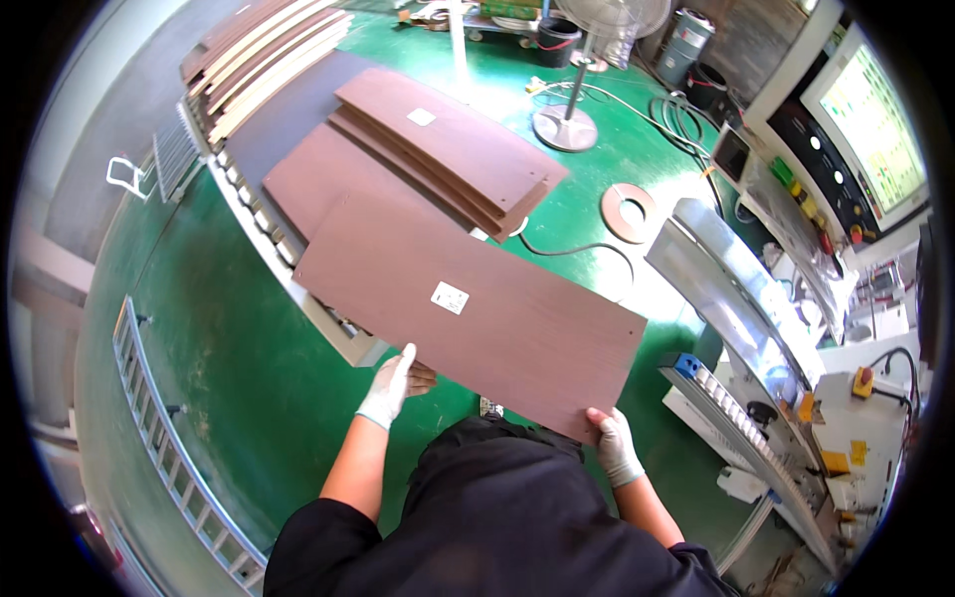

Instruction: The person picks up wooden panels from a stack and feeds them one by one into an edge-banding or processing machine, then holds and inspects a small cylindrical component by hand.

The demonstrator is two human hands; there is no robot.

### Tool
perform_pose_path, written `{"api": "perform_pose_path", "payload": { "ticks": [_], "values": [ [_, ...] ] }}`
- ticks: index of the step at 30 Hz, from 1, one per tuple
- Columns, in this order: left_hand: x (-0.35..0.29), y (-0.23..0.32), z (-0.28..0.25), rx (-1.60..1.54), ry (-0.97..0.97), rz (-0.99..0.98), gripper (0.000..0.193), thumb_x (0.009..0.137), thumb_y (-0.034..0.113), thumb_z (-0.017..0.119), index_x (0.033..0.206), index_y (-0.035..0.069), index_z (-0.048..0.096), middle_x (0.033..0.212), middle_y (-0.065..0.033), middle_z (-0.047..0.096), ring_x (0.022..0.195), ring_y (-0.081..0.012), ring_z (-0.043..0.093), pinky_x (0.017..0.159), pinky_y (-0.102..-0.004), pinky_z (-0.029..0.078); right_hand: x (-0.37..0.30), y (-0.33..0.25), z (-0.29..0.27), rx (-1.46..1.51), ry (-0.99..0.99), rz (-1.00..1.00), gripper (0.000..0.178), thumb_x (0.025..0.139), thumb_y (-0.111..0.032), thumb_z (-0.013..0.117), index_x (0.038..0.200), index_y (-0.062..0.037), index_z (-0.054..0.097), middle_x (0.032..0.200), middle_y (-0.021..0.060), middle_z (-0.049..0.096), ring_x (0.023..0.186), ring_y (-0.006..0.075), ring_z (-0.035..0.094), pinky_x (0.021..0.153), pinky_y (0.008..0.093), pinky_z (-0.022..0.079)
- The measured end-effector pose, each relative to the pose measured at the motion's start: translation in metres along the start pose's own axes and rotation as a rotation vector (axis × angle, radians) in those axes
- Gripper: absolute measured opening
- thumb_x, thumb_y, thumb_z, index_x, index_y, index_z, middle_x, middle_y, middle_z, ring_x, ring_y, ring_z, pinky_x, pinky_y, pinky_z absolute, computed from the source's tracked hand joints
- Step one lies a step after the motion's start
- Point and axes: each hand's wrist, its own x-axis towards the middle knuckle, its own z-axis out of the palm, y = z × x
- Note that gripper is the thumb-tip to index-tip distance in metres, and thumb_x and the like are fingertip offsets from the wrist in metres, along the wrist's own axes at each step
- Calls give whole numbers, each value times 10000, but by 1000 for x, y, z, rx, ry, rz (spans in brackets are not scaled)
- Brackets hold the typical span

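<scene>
A long reddish-brown panel (537, 316) with a white label (450, 298) on its face spans the space in front of me. My left hand (396, 386), in a pale glove, grips its near edge left of the middle, thumb on top and fingers underneath. At the near right corner my right hand (612, 443), gloved too, is closed on the panel with its thumb on the face. Beyond its far left end lies a stack of similar brown panels (438, 149) on a roller conveyor (249, 214); the held panel hides part of the lower ones.
Strips of brown and cream board (269, 65) are piled at the far left. A pedestal fan (567, 127) stands on the green floor beyond. To the right are a machine with a screen (875, 119) and a roller rail (731, 408). Another rail (174, 438) runs at left.
</scene>
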Motion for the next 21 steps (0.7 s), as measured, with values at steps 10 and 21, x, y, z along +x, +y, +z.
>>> {"api": "perform_pose_path", "payload": {
  "ticks": [10,21],
  "values": [
    [15,1,44,-672,21,43,560,994,526,651,1363,108,595,1316,-14,642,1191,-196,606,1049,-372,480,-47,-30,-55,-62,442,-288,396,956,-287,773,1173,33,686,1069,35,717,956,90,616,871,273,514],
    [35,5,187,-271,-363,13,507,875,401,823,1283,176,623,1164,3,697,943,-197,684,749,-353,587,-49,-4,-238,94,730,-335,409,965,-369,755,1088,21,734,932,3,713,828,70,599,758,264,496]
  ]
}}
